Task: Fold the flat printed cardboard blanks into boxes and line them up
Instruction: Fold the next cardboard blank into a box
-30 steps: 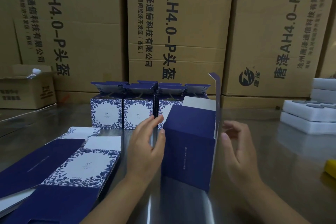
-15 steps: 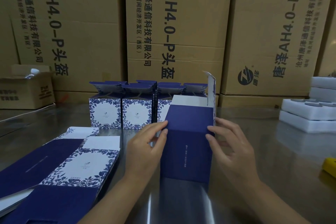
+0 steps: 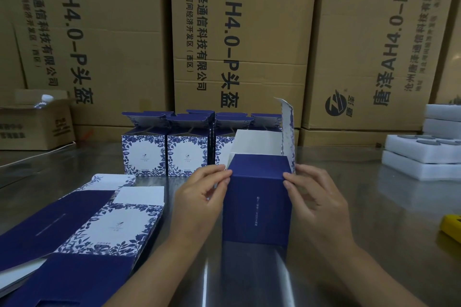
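Observation:
A dark blue box (image 3: 257, 200) stands upright on the steel table (image 3: 374, 207) in the middle, its top open with a white inner flap and a floral flap raised at the right. My left hand (image 3: 199, 197) pinches its upper left edge. My right hand (image 3: 314, 197) grips its upper right edge. Behind it, a row of folded blue-and-white floral boxes (image 3: 166, 152) stands with top flaps open. A stack of flat printed blanks (image 3: 82, 227) lies at the front left.
Large brown shipping cartons (image 3: 239, 40) form a wall along the back. A small open carton (image 3: 35, 124) sits at the far left. White foam trays (image 3: 421, 154) are stacked at the right. A yellow object (image 3: 452, 228) pokes in at the right edge.
The box was turned so its dark blue face points at me. Both hands closed in from the sides onto its upper edges, and the tall side flap swung back behind the right corner.

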`<state>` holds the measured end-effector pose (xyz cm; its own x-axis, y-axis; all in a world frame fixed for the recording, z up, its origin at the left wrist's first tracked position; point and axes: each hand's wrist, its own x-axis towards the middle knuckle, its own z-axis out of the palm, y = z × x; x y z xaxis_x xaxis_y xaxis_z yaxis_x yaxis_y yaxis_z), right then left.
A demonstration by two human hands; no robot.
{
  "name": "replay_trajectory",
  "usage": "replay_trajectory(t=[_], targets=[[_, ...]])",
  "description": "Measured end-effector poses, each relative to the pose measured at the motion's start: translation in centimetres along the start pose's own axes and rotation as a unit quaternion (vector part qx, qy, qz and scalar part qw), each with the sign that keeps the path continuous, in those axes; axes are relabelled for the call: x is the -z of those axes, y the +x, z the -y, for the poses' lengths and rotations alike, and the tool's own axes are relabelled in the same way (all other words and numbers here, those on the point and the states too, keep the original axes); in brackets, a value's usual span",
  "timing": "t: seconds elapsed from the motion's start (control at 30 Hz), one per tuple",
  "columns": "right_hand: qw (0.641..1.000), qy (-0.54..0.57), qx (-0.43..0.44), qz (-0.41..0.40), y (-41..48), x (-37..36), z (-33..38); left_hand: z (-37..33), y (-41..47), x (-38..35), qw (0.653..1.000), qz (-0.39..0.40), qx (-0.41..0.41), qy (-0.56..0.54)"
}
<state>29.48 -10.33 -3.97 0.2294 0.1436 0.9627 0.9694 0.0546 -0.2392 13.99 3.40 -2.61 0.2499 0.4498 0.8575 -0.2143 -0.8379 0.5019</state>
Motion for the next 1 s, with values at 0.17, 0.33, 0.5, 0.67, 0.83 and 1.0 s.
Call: replay_trajectory(t=[0.17,0.33,0.5,0.67,0.83,1.0], targets=[[1.000,-0.024,-0.009,0.000,0.1,0.0,0.2,0.0,0.1,-0.1,1.000,-0.008,-0.010,0.000],[0.999,-0.035,-0.015,0.004,0.1,0.0,0.0,0.4,0.2,0.0,0.999,-0.015,-0.016,0.043],[0.999,-0.047,-0.007,0.003,0.1,-0.1,0.1,0.2,0.1,-0.1,0.998,-0.010,0.024,0.055],[0.999,-0.020,-0.027,0.010,-0.1,0.0,0.4,0.1,-0.2,-0.3,0.996,0.005,0.088,0.010],[0.999,-0.011,-0.038,0.017,0.0,0.0,0.8,-0.2,-0.2,-0.2,0.996,0.016,0.086,0.023],[1.000,-0.010,-0.022,0.020,0.0,0.2,1.1,-0.3,0.0,0.0,0.996,0.024,0.079,0.038]])
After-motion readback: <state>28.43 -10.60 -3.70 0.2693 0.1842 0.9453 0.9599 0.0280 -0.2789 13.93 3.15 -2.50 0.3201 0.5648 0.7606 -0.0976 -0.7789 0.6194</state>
